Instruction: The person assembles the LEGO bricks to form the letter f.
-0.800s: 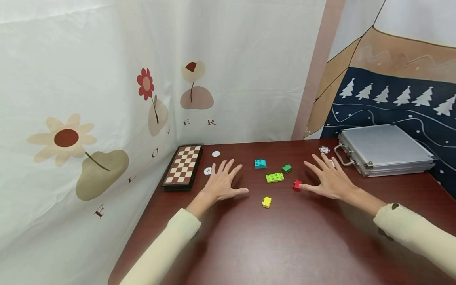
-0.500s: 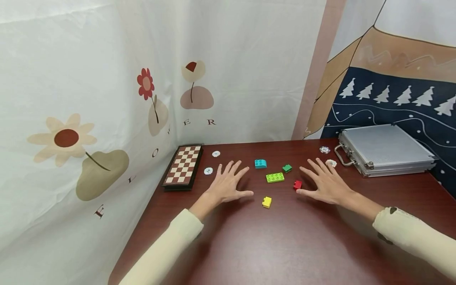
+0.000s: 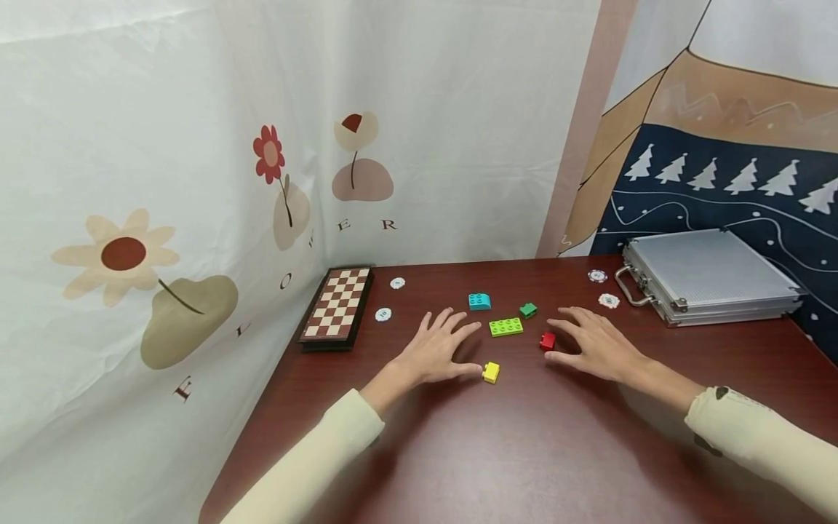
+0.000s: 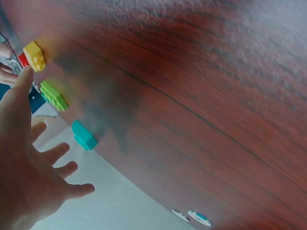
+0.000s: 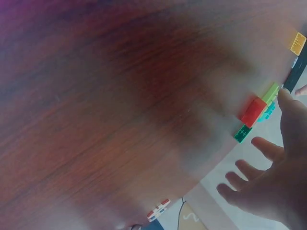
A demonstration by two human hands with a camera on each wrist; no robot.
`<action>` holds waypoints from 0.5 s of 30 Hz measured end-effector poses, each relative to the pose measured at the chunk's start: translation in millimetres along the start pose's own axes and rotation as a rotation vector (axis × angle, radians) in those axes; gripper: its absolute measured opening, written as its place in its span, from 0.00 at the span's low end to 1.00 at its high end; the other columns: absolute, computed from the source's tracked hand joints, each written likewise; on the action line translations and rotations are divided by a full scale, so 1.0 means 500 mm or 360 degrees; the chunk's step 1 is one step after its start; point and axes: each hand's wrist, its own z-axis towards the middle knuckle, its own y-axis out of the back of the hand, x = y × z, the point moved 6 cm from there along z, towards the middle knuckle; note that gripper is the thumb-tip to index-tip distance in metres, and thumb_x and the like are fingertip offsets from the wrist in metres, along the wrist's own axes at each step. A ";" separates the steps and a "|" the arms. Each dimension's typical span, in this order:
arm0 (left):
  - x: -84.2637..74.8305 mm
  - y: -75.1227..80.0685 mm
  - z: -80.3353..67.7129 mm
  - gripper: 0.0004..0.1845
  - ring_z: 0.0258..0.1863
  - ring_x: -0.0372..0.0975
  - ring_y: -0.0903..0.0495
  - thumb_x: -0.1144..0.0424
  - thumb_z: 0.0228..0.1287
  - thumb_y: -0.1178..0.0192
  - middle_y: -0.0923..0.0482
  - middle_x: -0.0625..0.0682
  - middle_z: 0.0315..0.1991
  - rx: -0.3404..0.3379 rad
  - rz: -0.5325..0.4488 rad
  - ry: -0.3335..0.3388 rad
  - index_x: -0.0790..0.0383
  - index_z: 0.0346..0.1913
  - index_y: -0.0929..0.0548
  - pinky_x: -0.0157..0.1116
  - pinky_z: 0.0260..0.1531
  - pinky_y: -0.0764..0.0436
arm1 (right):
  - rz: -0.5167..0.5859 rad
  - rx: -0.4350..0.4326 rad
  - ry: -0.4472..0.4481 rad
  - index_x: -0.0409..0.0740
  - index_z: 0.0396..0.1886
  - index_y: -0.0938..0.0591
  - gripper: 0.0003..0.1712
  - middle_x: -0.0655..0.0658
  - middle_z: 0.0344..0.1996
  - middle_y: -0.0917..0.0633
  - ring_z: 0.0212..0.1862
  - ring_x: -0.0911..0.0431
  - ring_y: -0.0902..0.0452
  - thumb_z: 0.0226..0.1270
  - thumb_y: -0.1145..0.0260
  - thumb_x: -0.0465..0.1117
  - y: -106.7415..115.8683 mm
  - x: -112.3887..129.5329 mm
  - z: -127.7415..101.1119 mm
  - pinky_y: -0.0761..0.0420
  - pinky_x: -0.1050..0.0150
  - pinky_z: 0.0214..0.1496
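Dark red wood-grain counter (image 3: 524, 451), glossy, catching soft light from above. Behind and to the left, white cloth (image 3: 164, 145) printed with flowers and scattered letters, hanging in folds and meeting the counter's edge. In the back corner, a tan vertical strip (image 3: 583, 131). To the right, a second cloth (image 3: 733, 145) with tan shapes, a navy band and a row of white fir trees. Even, diffuse lighting, with faint shadows on the counter.
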 end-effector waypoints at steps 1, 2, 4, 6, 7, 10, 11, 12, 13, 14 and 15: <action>-0.004 -0.001 0.000 0.46 0.79 0.54 0.45 0.26 0.64 0.41 0.38 0.54 0.78 0.0011 -0.0008 -0.0005 0.44 0.80 0.35 0.65 0.73 0.46 | 0.0005 -0.0014 0.0014 0.42 0.67 0.18 0.41 0.32 0.66 0.23 0.68 0.35 0.30 0.63 0.26 0.64 0.001 0.002 -0.001 0.32 0.32 0.67; -0.008 -0.003 0.001 0.46 0.79 0.54 0.45 0.26 0.64 0.41 0.37 0.54 0.77 0.0022 -0.0016 -0.0011 0.43 0.80 0.35 0.64 0.73 0.45 | 0.0009 -0.0028 0.0025 0.42 0.65 0.17 0.40 0.32 0.63 0.21 0.65 0.35 0.28 0.63 0.25 0.63 0.001 0.003 -0.001 0.30 0.33 0.65; -0.014 -0.006 0.002 0.45 0.79 0.53 0.44 0.26 0.64 0.41 0.34 0.53 0.76 0.0036 -0.0029 -0.0025 0.42 0.79 0.34 0.63 0.73 0.44 | 0.0022 -0.0032 0.0037 0.42 0.64 0.16 0.37 0.34 0.58 0.19 0.61 0.38 0.25 0.64 0.25 0.61 0.000 0.003 -0.002 0.27 0.35 0.62; -0.020 -0.008 0.003 0.44 0.77 0.51 0.41 0.26 0.64 0.40 0.32 0.52 0.73 0.0042 -0.0045 -0.0042 0.41 0.79 0.32 0.61 0.73 0.42 | 0.0039 -0.0019 0.0032 0.43 0.64 0.16 0.36 0.36 0.55 0.18 0.58 0.40 0.23 0.64 0.24 0.60 0.000 0.003 -0.003 0.24 0.37 0.60; -0.023 -0.010 0.004 0.44 0.76 0.50 0.39 0.26 0.64 0.40 0.30 0.51 0.72 0.0043 -0.0053 -0.0053 0.41 0.78 0.32 0.60 0.72 0.40 | 0.0049 -0.0011 0.0027 0.43 0.63 0.16 0.35 0.37 0.54 0.17 0.57 0.40 0.23 0.64 0.24 0.59 0.000 0.002 -0.003 0.23 0.38 0.59; -0.032 -0.013 0.006 0.43 0.72 0.46 0.34 0.27 0.64 0.39 0.28 0.49 0.68 0.0041 -0.0089 -0.0085 0.41 0.77 0.30 0.57 0.70 0.36 | 0.0090 0.0016 0.0014 0.43 0.63 0.16 0.34 0.38 0.52 0.17 0.55 0.42 0.22 0.65 0.25 0.58 -0.001 0.001 -0.003 0.21 0.40 0.57; -0.035 -0.014 0.007 0.42 0.70 0.45 0.33 0.27 0.63 0.39 0.27 0.49 0.67 0.0040 -0.0099 -0.0095 0.41 0.77 0.29 0.56 0.70 0.35 | 0.0107 0.0022 0.0008 0.42 0.63 0.16 0.33 0.38 0.52 0.16 0.55 0.43 0.21 0.66 0.25 0.57 -0.002 0.000 -0.003 0.20 0.40 0.56; -0.037 -0.015 0.008 0.42 0.69 0.45 0.32 0.27 0.64 0.39 0.26 0.49 0.66 0.0043 -0.0115 -0.0106 0.42 0.76 0.28 0.55 0.69 0.34 | 0.0120 0.0026 0.0001 0.42 0.63 0.16 0.33 0.39 0.51 0.16 0.54 0.43 0.21 0.66 0.25 0.57 -0.002 0.000 -0.002 0.20 0.41 0.56; -0.040 -0.016 0.008 0.41 0.68 0.44 0.31 0.28 0.64 0.38 0.26 0.49 0.66 0.0046 -0.0129 -0.0113 0.42 0.76 0.28 0.54 0.69 0.33 | 0.0132 0.0030 -0.0003 0.42 0.63 0.15 0.32 0.39 0.51 0.16 0.54 0.43 0.20 0.66 0.25 0.57 -0.003 0.000 -0.001 0.19 0.41 0.55; -0.042 -0.017 0.009 0.41 0.68 0.44 0.31 0.28 0.64 0.38 0.26 0.49 0.65 0.0051 -0.0142 -0.0118 0.42 0.75 0.27 0.53 0.69 0.33 | 0.0141 0.0036 -0.0009 0.42 0.62 0.15 0.32 0.39 0.50 0.16 0.54 0.44 0.20 0.66 0.25 0.56 -0.004 -0.001 0.001 0.19 0.41 0.54; -0.045 -0.018 0.009 0.40 0.67 0.44 0.30 0.29 0.64 0.38 0.25 0.49 0.65 0.0054 -0.0155 -0.0125 0.42 0.75 0.26 0.52 0.68 0.32 | 0.0148 0.0040 -0.0015 0.41 0.62 0.15 0.31 0.40 0.50 0.15 0.53 0.44 0.20 0.67 0.25 0.56 -0.005 -0.001 0.002 0.18 0.41 0.54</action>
